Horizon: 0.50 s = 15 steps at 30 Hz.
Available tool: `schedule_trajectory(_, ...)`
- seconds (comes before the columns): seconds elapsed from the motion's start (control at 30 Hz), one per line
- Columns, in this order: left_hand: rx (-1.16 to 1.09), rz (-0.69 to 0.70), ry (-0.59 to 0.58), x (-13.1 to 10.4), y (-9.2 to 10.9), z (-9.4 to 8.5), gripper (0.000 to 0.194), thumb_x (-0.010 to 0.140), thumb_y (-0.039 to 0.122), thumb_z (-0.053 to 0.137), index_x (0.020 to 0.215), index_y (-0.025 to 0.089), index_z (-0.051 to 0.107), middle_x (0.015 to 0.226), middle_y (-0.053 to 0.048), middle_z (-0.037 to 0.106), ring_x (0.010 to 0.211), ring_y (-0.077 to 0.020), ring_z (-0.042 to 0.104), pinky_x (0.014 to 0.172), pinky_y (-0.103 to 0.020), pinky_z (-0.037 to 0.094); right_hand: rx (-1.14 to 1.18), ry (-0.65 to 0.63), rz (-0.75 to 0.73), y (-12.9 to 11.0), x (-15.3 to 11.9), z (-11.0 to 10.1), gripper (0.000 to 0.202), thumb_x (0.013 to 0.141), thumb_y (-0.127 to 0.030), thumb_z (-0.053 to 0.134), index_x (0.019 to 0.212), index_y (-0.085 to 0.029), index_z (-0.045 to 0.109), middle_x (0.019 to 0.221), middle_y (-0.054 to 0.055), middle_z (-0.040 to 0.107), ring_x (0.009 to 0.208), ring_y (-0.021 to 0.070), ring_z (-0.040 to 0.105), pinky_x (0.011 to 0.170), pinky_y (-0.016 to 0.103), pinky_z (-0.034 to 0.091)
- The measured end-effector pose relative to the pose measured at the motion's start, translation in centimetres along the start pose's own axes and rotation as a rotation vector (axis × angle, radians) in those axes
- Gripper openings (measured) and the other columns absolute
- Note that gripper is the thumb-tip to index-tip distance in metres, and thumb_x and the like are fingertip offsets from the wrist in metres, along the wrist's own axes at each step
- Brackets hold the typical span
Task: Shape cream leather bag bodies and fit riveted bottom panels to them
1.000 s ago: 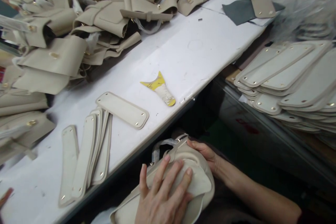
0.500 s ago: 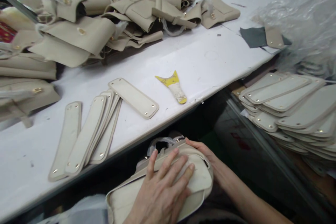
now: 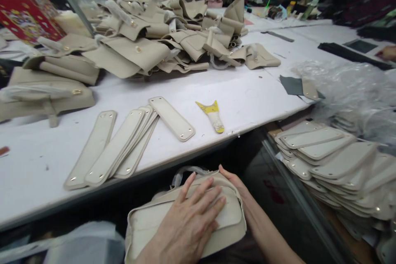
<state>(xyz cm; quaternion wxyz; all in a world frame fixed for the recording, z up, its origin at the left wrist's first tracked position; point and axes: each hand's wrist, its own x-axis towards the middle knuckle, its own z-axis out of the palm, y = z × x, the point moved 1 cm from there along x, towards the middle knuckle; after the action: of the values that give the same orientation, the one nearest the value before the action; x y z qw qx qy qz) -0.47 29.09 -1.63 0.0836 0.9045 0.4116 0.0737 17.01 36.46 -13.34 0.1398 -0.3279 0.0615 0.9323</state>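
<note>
- I am looking down over the white worktable, which is filling the view from 9 o'clock to 2 o'clock; its near edge is running diagonally just above the hands, so I judge any lift needs to clear that lip first.
- A heap of beige bag shells is crowding the table's far side at 12 o'clock, leaving a bare strip of table in the middle.
- At 3 to 4 o'clock a stack of base panels is sitting on a lower shelf, with a dark gap between it and the hands: the roomiest side for moving.
- At 6 o'clock, below the table edge, I am working the beige bag, seemingly pressing its base panel flat into place.
- My left hand is lying open, fingers spread, pushing down on the bag's top face.
- My right hand is cupping the bag's far end at 5 o'clock, fingers curled round its edge.
- More loose panels are fanning out at 9 o'clock.
- A yellow scraper is lying near the table edge at 12 o'clock, well apart; reaching it would mean letting go with one hand.
</note>
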Motion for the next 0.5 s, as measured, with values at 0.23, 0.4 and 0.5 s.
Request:
schedule_trajectory(0.23,0.019,0.012,0.051,-0.4,0.1,0.9,0.041,0.103,0.034,0.031,0.140,0.023,0.045,0.148,0.003,0.048,0.146,-0.0207,0.022,0.119,-0.045,-0.018,-0.073,-0.015,-0.020,1.6,-0.7,1.5,0.067,0.099,-0.060,0.030,0.113,-0.003,0.063,0.088,0.014,0.071,0.080,0.0216,0.069,0.077,0.029,0.052)
schedule_trajectory(0.4,-0.064,-0.008,0.034,0.0,0.0,0.5,0.039,0.102,0.037,0.036,0.137,0.024,0.047,0.138,0.003,0.056,0.142,-0.0211,0.030,0.120,-0.044,-0.014,-0.144,0.019,-0.168,2.6,-2.5,2.1,0.064,0.097,-0.061,0.040,0.118,-0.005,0.062,0.095,0.016,0.072,0.089,0.0248,0.069,0.084,0.034,0.051)
schedule_trajectory(0.5,-0.101,-0.013,0.033,-0.1,0.1,0.3,0.038,0.102,0.036,0.038,0.137,0.024,0.047,0.136,0.002,0.057,0.141,-0.0213,0.033,0.119,-0.043,-0.012,-0.217,0.016,-0.321,2.9,-4.2,2.1,0.059,0.095,-0.062,0.045,0.120,-0.011,0.063,0.102,0.014,0.071,0.095,0.0252,0.067,0.089,0.037,0.049)
